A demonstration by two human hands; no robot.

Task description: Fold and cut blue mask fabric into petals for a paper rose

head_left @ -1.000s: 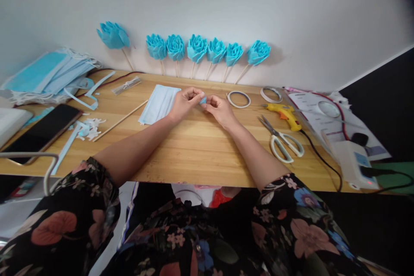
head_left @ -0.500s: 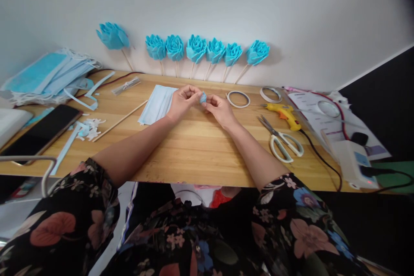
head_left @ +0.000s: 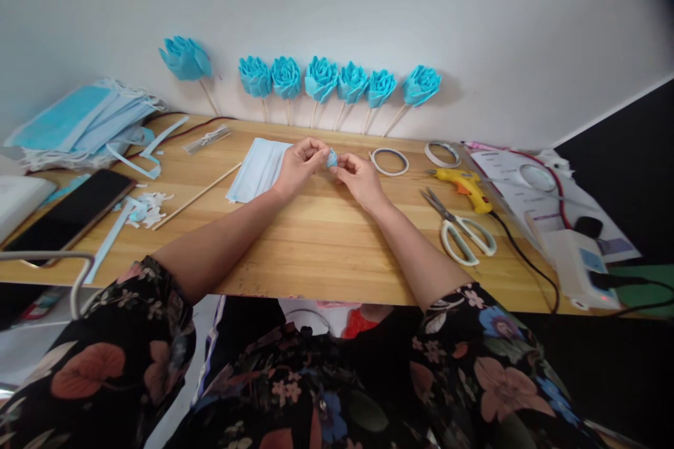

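Thumb and fingertips of the left hand (head_left: 302, 167) and the right hand (head_left: 359, 181) are pinched nearly closed on one small blue fabric piece (head_left: 331, 158) — it sits between them, above the wooden table (head_left: 321, 245). A pleated face mask (head_left: 255, 172) lies just beside the left hand, with a thin wooden stick (head_left: 197, 196) farther left. Near the right hand lies a tape roll (head_left: 390, 173); beyond are a yellow glue gun (head_left: 466, 187) and scissors (head_left: 449, 217) — blades slightly parted.
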